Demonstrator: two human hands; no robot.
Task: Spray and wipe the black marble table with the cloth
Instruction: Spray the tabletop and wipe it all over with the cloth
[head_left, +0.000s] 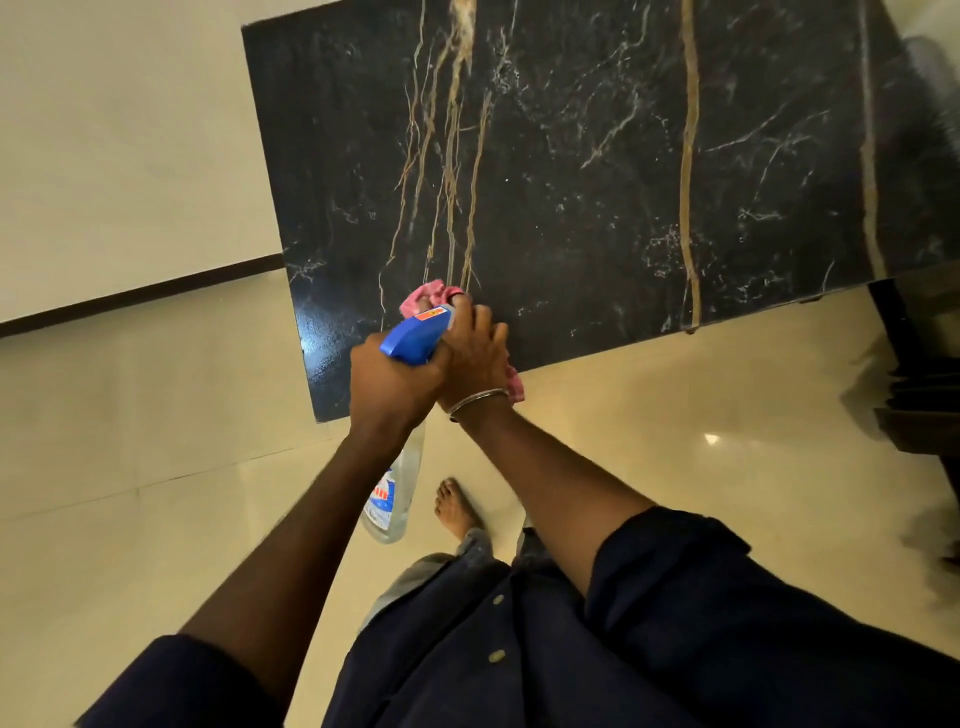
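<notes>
The black marble table (597, 171), veined in gold and white, fills the upper middle of the head view. My left hand (389, 384) grips the neck of a clear spray bottle (392, 499) with a blue trigger head (415, 335), held over the table's near left corner. My right hand (475, 353) holds a pink cloth (426, 297) and its fingers rest on the nozzle end of the blue head. A metal bangle (478, 401) circles the right wrist. Part of the cloth hangs below the right hand.
Glossy cream floor tiles (156, 441) surround the table. A pale wall with a dark skirting strip (140, 293) lies to the left. Dark furniture (919, 395) stands at the right edge. My bare foot (457, 506) is just below the table's near edge.
</notes>
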